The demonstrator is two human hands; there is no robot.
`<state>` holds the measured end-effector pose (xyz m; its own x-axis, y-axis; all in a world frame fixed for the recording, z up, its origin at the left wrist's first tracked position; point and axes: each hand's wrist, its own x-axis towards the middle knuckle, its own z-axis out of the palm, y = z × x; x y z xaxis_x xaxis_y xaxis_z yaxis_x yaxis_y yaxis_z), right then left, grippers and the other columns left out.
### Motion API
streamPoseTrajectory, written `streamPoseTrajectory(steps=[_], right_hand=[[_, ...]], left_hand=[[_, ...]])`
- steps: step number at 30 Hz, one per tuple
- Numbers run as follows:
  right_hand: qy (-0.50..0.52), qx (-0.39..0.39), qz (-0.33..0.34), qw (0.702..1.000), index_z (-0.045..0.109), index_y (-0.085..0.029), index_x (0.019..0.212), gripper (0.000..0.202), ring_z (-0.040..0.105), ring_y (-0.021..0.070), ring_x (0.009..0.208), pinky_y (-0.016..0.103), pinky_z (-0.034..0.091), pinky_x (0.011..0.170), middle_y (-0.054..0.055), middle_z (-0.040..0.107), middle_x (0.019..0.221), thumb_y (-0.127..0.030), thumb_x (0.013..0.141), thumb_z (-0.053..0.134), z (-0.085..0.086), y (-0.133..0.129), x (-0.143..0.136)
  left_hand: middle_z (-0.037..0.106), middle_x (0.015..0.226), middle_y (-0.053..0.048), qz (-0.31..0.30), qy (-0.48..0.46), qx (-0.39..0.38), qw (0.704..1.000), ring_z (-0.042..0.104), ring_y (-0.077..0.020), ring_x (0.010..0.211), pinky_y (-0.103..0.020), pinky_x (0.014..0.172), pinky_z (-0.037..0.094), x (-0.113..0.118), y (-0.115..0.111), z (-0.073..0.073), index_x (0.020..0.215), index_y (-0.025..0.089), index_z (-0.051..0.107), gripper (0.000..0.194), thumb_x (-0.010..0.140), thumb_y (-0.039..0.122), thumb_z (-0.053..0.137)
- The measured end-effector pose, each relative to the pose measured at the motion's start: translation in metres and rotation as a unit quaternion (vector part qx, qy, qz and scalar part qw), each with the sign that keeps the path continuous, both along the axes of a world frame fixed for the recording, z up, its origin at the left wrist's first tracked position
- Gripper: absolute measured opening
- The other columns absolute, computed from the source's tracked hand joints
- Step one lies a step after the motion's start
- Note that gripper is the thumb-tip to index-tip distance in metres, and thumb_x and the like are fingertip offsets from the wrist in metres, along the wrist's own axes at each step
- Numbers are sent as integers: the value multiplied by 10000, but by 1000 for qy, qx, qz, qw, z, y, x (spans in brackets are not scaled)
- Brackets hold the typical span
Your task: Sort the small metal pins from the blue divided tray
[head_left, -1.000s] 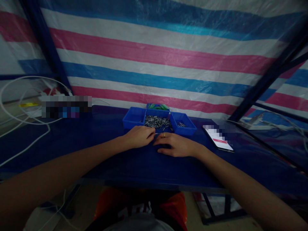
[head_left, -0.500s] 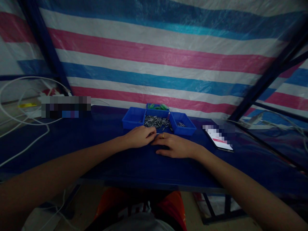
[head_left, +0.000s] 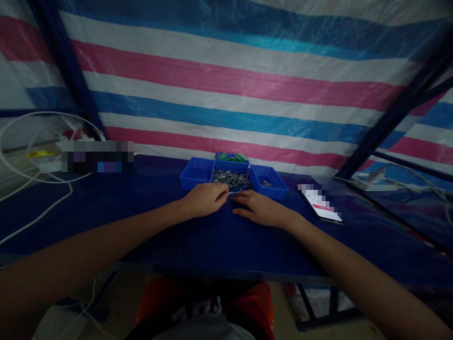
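Observation:
Fingers pressed together, my left hand [head_left: 205, 199] is closed at the front of the blue bins; what it holds is too small to name. My right hand [head_left: 260, 208] lies just right of it, fingers apart over the table. A thin pale strip shows between the two hands. Behind them, many small metal pieces [head_left: 231, 179] lie in a heap. The left blue bin [head_left: 197, 171] looks nearly bare inside, and the right blue bin [head_left: 269, 189] has a few metal pieces. Green items [head_left: 231, 157] fill the back bin.
A phone [head_left: 322, 205] with a lit screen rests on the blue table [head_left: 226, 250] at the right. White cables [head_left: 65, 196] and a pixelated object [head_left: 97, 156] are at the left. Striped sheeting [head_left: 226, 85] hangs behind, between blue metal posts.
My right hand has shifted slightly right and up, away from my left hand, so a small gap with the pale strip shows. My left hand has barely moved.

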<state>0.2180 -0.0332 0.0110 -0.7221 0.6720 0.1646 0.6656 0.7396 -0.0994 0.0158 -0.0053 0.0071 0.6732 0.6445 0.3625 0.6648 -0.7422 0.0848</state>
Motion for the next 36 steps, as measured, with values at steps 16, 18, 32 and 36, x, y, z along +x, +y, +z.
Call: streamPoseTrajectory(steps=[16, 18, 32, 36], right_hand=[[-7, -34, 16, 999, 559, -136, 1153, 323, 581, 182, 910, 327, 442, 839, 110, 601, 1028, -305, 895, 463, 11, 2, 6], [-6, -26, 8, 1000, 563, -147, 1149, 315, 579, 182, 919, 324, 439, 841, 103, 602, 1032, -303, 895, 461, 11, 3, 7], [-15, 11, -46, 999, 614, -142, 918, 238, 582, 161, 790, 290, 432, 737, 75, 619, 873, -248, 911, 401, 9, 8, 9], [-14, 9, -32, 999, 600, -147, 841, 219, 566, 146, 734, 275, 418, 699, 61, 612, 813, -216, 906, 402, 11, 6, 7]], left_hand=[[609, 804, -29, -35, 50, -10, 998, 586, -162, 727, -267, 608, 387, 0, 3, -2, 837, 177, 481, 200, 910, 258, 314], [614, 825, -32, -29, 55, -4, 998, 588, -164, 733, -270, 615, 396, -1, 3, -3, 845, 177, 485, 205, 910, 258, 309], [624, 858, -38, -31, 71, 17, 997, 593, -164, 775, -270, 642, 433, -2, 2, -2, 878, 173, 519, 230, 915, 272, 315], [625, 868, -39, -45, 71, 9, 996, 596, -173, 800, -275, 644, 437, -2, 1, -1, 879, 172, 526, 222, 910, 263, 325]])
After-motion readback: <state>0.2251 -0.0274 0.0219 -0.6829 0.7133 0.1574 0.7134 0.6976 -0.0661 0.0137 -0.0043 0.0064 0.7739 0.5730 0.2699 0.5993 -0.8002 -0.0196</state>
